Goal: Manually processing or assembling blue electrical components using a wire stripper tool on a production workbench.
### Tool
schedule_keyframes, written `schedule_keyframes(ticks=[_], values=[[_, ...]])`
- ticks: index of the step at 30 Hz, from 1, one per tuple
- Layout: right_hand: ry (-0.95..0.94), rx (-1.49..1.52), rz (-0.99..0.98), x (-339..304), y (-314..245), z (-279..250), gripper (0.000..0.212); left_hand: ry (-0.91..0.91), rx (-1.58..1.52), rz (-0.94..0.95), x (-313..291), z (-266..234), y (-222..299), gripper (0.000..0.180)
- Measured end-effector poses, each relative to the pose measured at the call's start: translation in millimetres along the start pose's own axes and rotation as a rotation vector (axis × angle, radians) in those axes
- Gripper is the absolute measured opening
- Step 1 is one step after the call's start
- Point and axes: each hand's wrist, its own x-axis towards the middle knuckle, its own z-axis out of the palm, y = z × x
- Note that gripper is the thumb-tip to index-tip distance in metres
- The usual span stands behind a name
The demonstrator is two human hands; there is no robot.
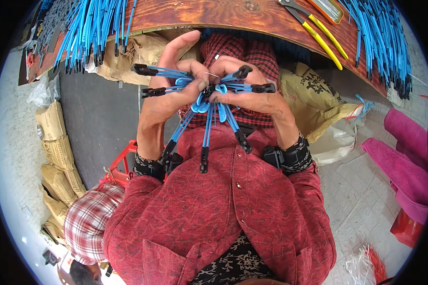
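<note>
With our left hand (pixel 169 102) and right hand (pixel 261 102), we pinch the middle of a blue, black-tipped rod cluster (pixel 202 107) before our red jacket (pixel 195 209) (one left finger extends away); far right, yellow-handled pliers (pixel 320 42) lie on the wooden table (pixel 185 15).

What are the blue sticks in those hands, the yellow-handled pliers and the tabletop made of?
Blue sticks: maybe smooth plastic or coated wire; they look evenly blue and slightly shiny.
Yellow-handled pliers: head probably metal, being grey; grips likely plastic or rubber, being smooth and bright yellow.
Tabletop: looks like wood, perhaps varnished, with reddish-brown grain.
</note>
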Motion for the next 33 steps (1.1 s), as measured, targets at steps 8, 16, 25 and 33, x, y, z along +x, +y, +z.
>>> schedule_keyframes(ticks=[8, 16, 25, 33], values=[[-0.071, 0.027, -0.010, 2, 5, 6, 0.037, -0.033, 0.038, -0.027, -2, 1, 9, 0.078], [0.014, 0.317, 0.114, 0, 11, 16, 0.041, -0.006, -0.140, 0.010, -2, 9, 2, 0.075], [0.025, 0.145, -0.004, 6, 11, 11, 0.031, 0.211, -0.305, 0.049, -3, 15, -8, 0.062], [-0.017, 0.090, -0.134, 5, 19, 8, 0.036, 0.211, -0.048, 0.055, 2, 2, -3, 0.049]])
